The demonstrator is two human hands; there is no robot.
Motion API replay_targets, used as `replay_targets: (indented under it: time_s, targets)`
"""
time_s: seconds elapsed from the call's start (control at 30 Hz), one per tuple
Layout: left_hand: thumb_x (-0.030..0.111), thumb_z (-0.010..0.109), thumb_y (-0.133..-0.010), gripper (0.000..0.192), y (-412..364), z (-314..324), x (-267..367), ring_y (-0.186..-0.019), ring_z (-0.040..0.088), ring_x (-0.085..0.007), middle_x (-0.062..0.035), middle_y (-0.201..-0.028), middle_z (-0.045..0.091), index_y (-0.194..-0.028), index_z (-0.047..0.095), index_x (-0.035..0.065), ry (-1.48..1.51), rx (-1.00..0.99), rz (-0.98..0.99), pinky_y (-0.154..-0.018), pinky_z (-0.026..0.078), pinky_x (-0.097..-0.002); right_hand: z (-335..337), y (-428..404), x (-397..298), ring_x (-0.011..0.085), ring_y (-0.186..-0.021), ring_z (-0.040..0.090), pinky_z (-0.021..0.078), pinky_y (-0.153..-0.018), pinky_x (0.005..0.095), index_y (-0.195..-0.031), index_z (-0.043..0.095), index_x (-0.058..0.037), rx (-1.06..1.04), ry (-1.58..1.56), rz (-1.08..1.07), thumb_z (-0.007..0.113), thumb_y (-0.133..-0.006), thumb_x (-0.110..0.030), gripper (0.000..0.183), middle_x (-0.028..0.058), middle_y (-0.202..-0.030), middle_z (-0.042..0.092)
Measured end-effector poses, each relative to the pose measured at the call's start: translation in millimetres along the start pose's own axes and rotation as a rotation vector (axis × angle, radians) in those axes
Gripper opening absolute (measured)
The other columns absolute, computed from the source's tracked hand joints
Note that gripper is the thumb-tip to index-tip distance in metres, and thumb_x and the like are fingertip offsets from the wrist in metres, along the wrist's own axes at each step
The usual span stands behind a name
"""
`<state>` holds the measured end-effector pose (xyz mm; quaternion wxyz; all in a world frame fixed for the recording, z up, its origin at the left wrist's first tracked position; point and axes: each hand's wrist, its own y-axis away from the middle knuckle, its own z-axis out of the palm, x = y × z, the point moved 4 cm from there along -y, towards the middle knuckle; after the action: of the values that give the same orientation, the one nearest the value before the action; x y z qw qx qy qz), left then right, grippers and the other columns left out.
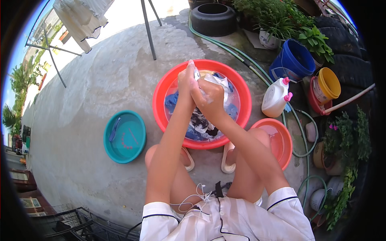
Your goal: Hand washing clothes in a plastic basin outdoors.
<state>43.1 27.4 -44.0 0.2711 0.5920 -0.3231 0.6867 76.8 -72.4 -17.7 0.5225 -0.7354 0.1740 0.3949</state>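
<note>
A large red plastic basin (246,104) stands on the concrete in front of me, with soaking blue, white and black-patterned clothes (200,120) in cloudy water. Above it my left hand (186,79) and my right hand (210,95) are pressed together, with suds on the skin. Something whitish shows between them, maybe wet cloth or foam; I cannot tell which. The left fingers point up, and the right fingers curl beside them over a white garment (217,81).
A teal basin (128,137) with a blue brush (115,129) lies left. To the right are a coral basin (279,141), a detergent bottle (273,99), a green hose (232,48), a blue bucket (289,61) and potted plants (271,39). A rack with clothes (80,24) stands at upper left.
</note>
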Motion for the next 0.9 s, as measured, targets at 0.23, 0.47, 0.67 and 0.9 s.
replay_targets:
  time_s: [0.23, 0.47, 0.67, 0.9]
  targets:
    - [0.027, 0.044, -0.093, 0.029, 24, 40, 7, -0.069, 0.051, -0.0071, -0.0012, -0.078, 0.057, -0.087, 0.059, 0.0025, 0.073, -0.055, -0.071, -0.061, 0.041, -0.0242, -15, -30, 56, 0.0061, -0.053, 0.031, 0.0288, -0.047, 0.0275, -0.056, 0.041, -0.0012, 0.023, -0.272, 0.375, 0.048, -0.091, -0.024, 0.042, -0.0027, -0.053, 0.037]
    - [0.028, 0.048, -0.092, 0.029, 4, -6, 16, -0.061, 0.049, -0.0063, 0.0018, -0.067, 0.051, -0.071, 0.052, 0.0091, 0.411, 0.111, -0.163, -0.056, 0.041, -0.0242, -10, -17, 60, 0.0142, -0.079, 0.051, 0.0395, -0.076, 0.027, -0.089, 0.06, 0.0016, -0.508, -0.313, 0.679, 0.036, -0.09, -0.052, 0.059, 0.0069, -0.08, 0.057]
    - [0.032, 0.052, -0.09, 0.027, 3, -5, 31, -0.055, 0.054, -0.0095, 0.0002, -0.063, 0.052, -0.073, 0.051, 0.0109, 0.461, 0.055, -0.128, -0.051, 0.045, -0.0249, -18, -5, 39, 0.0172, -0.1, 0.05, 0.0361, -0.091, 0.0285, -0.119, 0.05, -0.0005, -1.04, -0.193, 0.451, 0.059, -0.082, -0.039, 0.055, 0.0112, -0.112, 0.055]
    - [0.036, 0.051, -0.09, 0.035, 2, 5, 42, -0.058, 0.045, -0.0038, 0.0034, -0.062, 0.049, -0.068, 0.052, 0.0089, 0.323, 0.031, -0.148, -0.053, 0.037, -0.0212, -21, -3, 59, 0.0169, -0.092, 0.055, 0.0413, -0.083, 0.0304, -0.11, 0.056, -0.0026, -0.96, 0.006, 0.351, 0.057, -0.084, -0.022, 0.033, 0.0099, -0.101, 0.061]
